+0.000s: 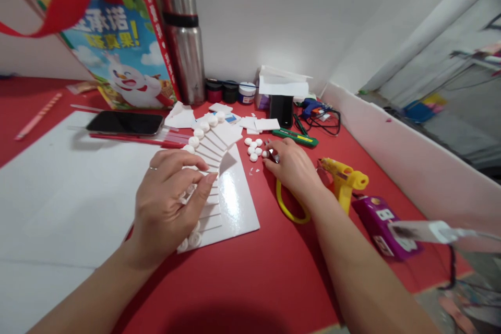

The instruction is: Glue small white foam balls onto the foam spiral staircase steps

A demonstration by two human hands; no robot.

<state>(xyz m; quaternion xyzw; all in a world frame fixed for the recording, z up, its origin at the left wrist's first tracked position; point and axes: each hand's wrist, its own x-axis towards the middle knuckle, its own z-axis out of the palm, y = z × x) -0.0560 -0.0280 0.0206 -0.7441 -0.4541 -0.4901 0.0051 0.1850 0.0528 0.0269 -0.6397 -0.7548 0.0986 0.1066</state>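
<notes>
A white fan-shaped piece (211, 152), with thin ribs and round white knobs along its outer edge, stands on a glossy white board (238, 203). My left hand (168, 193) is closed over it, thumb and forefinger pinching near its inner edge; the palm hides part of the ribs and knobs. My right hand (293, 164) reaches to a cluster of small white round pieces (253, 149), its thumb and forefinger closed around one at the cluster's right side. Something shiny shows under those fingers, its kind unclear. A yellow loop (289, 214) lies below the right wrist.
At right are a yellow glue gun (344, 180) and a purple power strip (385, 224). A green utility knife (295, 137), paint jars (230, 92), a steel flask (183, 47), a phone (125, 122) and a printed bag (129, 52) stand or lie behind. White sheets (58, 193) cover the left.
</notes>
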